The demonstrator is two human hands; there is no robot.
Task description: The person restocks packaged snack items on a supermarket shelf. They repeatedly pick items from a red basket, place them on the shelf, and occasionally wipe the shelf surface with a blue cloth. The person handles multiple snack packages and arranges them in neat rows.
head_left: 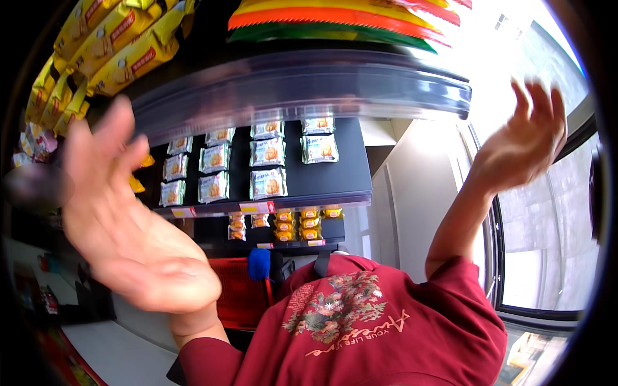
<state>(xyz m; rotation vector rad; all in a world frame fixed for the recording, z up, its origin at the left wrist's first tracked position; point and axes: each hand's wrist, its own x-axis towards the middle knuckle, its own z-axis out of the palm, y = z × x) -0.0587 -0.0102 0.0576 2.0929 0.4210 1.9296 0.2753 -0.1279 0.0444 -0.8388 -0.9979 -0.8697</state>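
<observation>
My left hand is raised close at the left, palm showing and fingers apart, somewhat blurred. Nothing is in it. It hangs in front of the shelves and hides some of the goods behind it. Yellow snack bags lie beyond its fingertips. On the right, my right hand is lifted beside the window, fingers spread and bent a little, also without anything in it. Between the hands, a dark shelf carries rows of small white-and-green wrapped snack packets. Neither hand visibly touches the goods.
An upper shelf's clear front lip juts out below orange, yellow and green bags. Yellow packets sit on a lower shelf. A red basket-like object with something blue stands below. Right is a dark-framed window.
</observation>
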